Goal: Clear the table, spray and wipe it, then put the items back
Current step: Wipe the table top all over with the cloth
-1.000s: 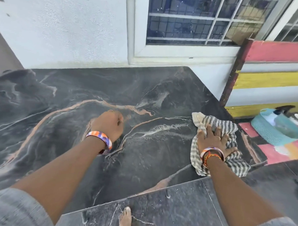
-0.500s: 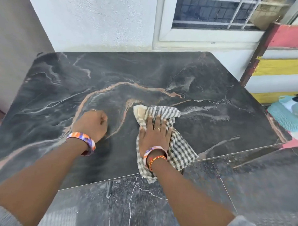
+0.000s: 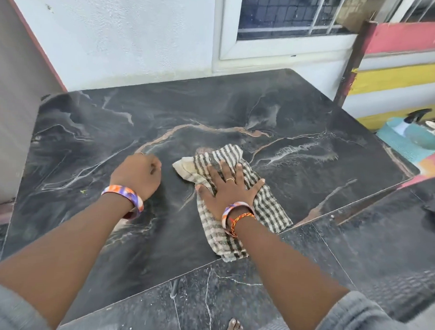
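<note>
The black marble-patterned table (image 3: 299, 118) fills the middle of the head view. A striped grey-and-cream cloth (image 3: 266, 206) lies near its front edge, one end hanging over the edge. My right hand (image 3: 225, 187) presses flat on the cloth with fingers spread. My left hand (image 3: 139, 174) rests on the tabletop as a closed fist, just left of the cloth, holding nothing that I can see.
A white wall and a window (image 3: 290, 19) stand behind the table. A red, yellow and white bench (image 3: 399, 72) is at the right, with a teal mat (image 3: 407, 142) and a spray bottle (image 3: 410, 121) on it. Dark floor tiles (image 3: 356, 243) lie below.
My right hand has slid the cloth from the table's right side to the middle front. Since half a second ago it has shifted only slightly. My left fist stays planted on the table.
</note>
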A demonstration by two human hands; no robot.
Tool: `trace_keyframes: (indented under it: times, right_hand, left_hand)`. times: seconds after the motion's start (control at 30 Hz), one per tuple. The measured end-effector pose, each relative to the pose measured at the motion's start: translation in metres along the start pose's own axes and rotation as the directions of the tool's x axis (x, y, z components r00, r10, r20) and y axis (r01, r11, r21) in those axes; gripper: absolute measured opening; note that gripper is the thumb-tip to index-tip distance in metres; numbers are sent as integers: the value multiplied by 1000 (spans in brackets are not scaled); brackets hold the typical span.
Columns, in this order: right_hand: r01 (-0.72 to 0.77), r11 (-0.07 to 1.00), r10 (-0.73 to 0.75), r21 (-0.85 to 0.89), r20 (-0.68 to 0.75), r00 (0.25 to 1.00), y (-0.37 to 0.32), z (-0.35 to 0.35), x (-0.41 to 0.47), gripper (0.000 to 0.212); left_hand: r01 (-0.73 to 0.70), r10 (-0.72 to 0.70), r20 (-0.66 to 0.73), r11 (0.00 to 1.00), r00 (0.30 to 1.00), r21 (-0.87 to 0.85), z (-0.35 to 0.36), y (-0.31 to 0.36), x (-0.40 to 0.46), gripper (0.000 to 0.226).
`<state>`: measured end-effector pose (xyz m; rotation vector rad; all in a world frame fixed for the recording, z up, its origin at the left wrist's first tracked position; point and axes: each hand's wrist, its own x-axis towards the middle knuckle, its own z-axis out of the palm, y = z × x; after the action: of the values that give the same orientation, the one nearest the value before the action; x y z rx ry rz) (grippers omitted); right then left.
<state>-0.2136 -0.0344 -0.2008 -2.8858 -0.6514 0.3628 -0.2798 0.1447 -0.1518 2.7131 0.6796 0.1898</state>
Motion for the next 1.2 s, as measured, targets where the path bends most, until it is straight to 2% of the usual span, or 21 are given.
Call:
trace_keyframes:
  times: [0.1, 0.27, 0.6, 0.77, 0.9, 1.07, 1.2]
  right_hand:
    - [-156, 988, 156, 23, -22, 987, 19, -9, 27, 62]
    - [-281, 958, 284, 52, -57, 957, 34, -23, 83, 61]
    - [-373, 927, 373, 20, -109, 921, 38, -61, 291, 66]
    - [-339, 941, 337, 3, -109, 935, 18, -77, 378, 68]
    - [-253, 967, 250, -30, -80, 965, -7, -81, 418, 63]
    - [-130, 989, 126, -65, -63, 990, -48, -67, 412, 59]
    - [64, 994, -69, -91, -50, 996, -105, -49, 390, 57]
  left_hand:
    - [-28, 28, 1, 999, 1000, -23, 1, 7, 18, 23]
    - [-11, 12, 16, 999, 1000, -33, 7, 11, 60, 23]
    - [58, -58, 3, 994, 998, -96, 48, 24, 216, 28]
    - [134, -148, -73, 977, 986, -166, 57, 26, 270, 27]
    - [176, -195, -108, 970, 975, -165, 50, 2, 289, 29]
    - [266, -295, -160, 947, 942, -179, 35, -34, 282, 28]
    - [351, -376, -193, 924, 906, -149, 21, -64, 264, 29]
